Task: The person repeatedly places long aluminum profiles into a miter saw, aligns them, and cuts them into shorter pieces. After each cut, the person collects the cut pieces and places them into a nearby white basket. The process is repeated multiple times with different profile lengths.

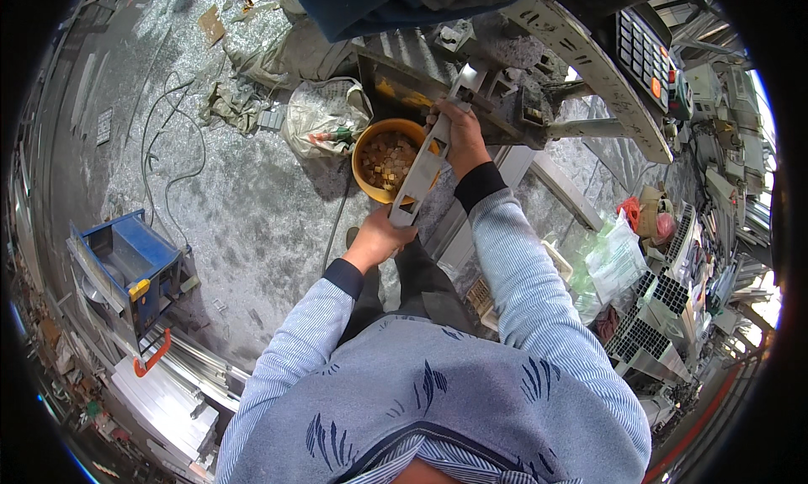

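A silver metal profile point(423, 165) with cut-outs runs slantwise between my hands, over the right side of a yellow bucket point(362, 178). My left hand point(380, 237) is closed round its near end. Farther up, my right hand point(460, 135) grips it near the far end, which reaches to a machine's dark frame point(404, 82). Inside the bucket lie many small brownish metal-looking pieces point(387, 160). The bar covers part of the bucket's right rim.
A white sack point(326, 118) stands left of the bucket. A blue machine point(135, 248) with an orange handle point(153, 354) is at the left, near a cable point(172, 177) on the floor. A keypad point(643, 53) hangs upper right; stacked profiles point(665, 316) and a green plastic bag point(613, 261) lie at right.
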A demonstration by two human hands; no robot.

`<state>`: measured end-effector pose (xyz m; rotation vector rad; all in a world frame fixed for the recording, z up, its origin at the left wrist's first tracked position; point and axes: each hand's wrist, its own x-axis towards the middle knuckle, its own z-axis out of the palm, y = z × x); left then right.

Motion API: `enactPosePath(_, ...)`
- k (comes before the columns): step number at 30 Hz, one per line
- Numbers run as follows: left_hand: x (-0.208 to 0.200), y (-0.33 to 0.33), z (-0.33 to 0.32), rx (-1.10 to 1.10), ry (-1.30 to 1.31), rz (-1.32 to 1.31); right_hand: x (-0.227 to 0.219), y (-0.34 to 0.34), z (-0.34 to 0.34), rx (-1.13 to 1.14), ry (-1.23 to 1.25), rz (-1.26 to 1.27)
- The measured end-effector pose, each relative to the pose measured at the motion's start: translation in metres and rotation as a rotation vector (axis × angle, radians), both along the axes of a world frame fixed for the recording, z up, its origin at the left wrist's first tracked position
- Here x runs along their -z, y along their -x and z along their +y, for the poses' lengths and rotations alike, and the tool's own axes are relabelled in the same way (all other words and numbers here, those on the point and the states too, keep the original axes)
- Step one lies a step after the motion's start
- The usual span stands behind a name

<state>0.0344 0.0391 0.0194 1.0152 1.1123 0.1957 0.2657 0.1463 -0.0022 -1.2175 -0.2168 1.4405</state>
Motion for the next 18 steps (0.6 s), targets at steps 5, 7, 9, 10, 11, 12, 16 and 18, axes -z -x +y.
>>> enactPosePath(5,-0.0011,-0.0001,0.0004,0.0,0.003,-0.003,-0.0018,0.0001,-0.0002,-0.001,0.021,-0.007)
enactPosePath(7,-0.0007,0.0004,0.0005,0.004,0.005,-0.004,-0.0009,0.0003,0.0005,0.0,0.025,-0.015)
enactPosePath(9,0.0005,0.0001,0.0002,0.001,-0.01,-0.007,0.0003,0.0008,0.0011,0.019,0.028,-0.033)
enactPosePath(10,0.0012,0.0,0.0,-0.005,-0.017,-0.016,0.0007,0.001,0.0016,0.037,0.023,-0.044)
enactPosePath(11,0.0016,0.0,-0.0005,-0.004,-0.019,-0.015,0.0008,0.0014,0.0019,0.055,0.019,-0.056)
enactPosePath(12,0.0022,-0.0002,-0.0004,-0.004,-0.022,-0.014,0.0006,0.0014,0.0024,0.047,0.02,-0.05)
enactPosePath(16,0.0009,-0.0003,-0.0006,-0.007,-0.016,0.0,-0.003,0.0025,0.0016,0.018,0.017,-0.047)
enactPosePath(18,-0.0009,-0.0001,-0.0006,0.003,0.005,0.025,-0.0049,0.0019,0.0013,-0.015,0.031,-0.063)
